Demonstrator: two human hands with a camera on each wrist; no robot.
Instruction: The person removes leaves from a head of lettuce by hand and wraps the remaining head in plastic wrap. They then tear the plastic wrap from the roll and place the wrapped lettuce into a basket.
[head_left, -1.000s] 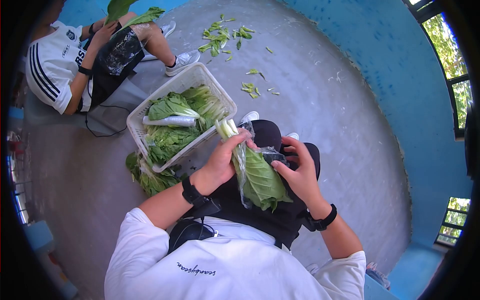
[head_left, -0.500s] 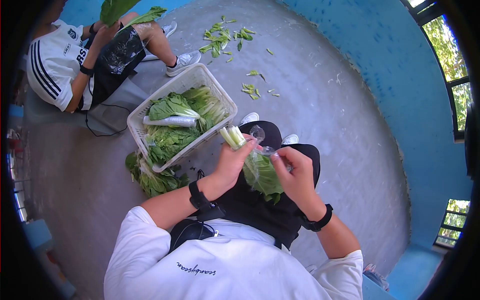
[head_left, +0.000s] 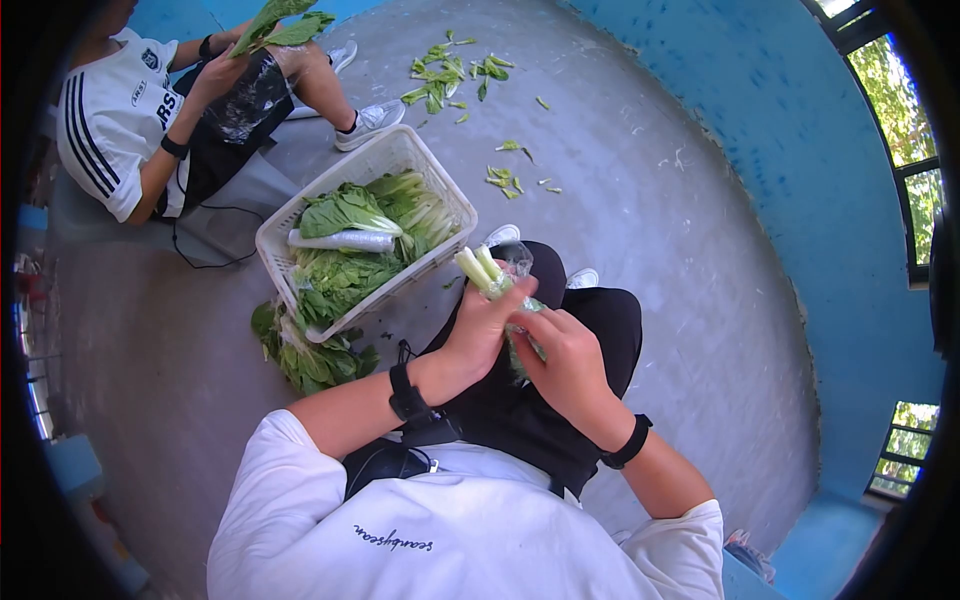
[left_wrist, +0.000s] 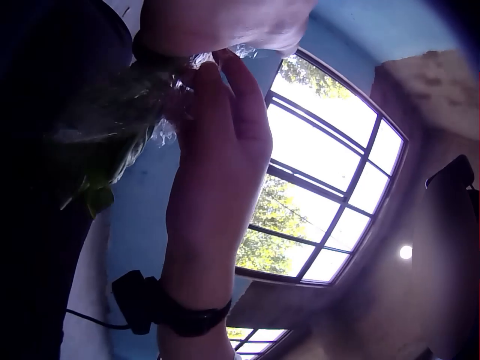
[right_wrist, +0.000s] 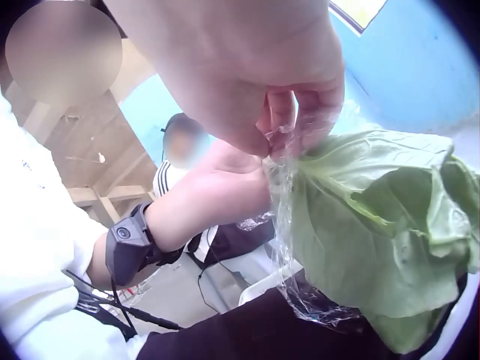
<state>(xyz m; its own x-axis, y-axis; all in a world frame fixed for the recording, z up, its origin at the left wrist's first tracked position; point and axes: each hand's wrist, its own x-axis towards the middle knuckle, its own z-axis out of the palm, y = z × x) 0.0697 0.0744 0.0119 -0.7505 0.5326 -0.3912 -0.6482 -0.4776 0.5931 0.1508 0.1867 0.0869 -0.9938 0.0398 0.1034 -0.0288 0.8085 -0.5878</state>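
My left hand (head_left: 474, 335) grips a bundle of leafy greens (head_left: 480, 268) round its stalks, the pale cut ends poking out past the thumb. Close against it, my right hand (head_left: 568, 368) pinches clear plastic film at the stalks. In the right wrist view, the crinkled film (right_wrist: 283, 232) hangs down beside the broad green leaves (right_wrist: 375, 232). From the left wrist view, the right thumb and finger meet at the shiny film (left_wrist: 201, 58) just under the left hand (left_wrist: 225, 22). In the head view my hands cover most of the leaves.
A white plastic crate (head_left: 365, 318) to the left holds more greens (head_left: 345, 270) and a roll of clear film (head_left: 345, 240). More greens (head_left: 310, 355) lie on the floor beside it. Leaf scraps (head_left: 435, 80) are scattered ahead. Another person (head_left: 120, 130) sits at upper left holding leaves.
The bundle has turned so its leaves drop out of the head view behind my hands. My right hand has moved in from the leaves to the stalks, drawing film with it.
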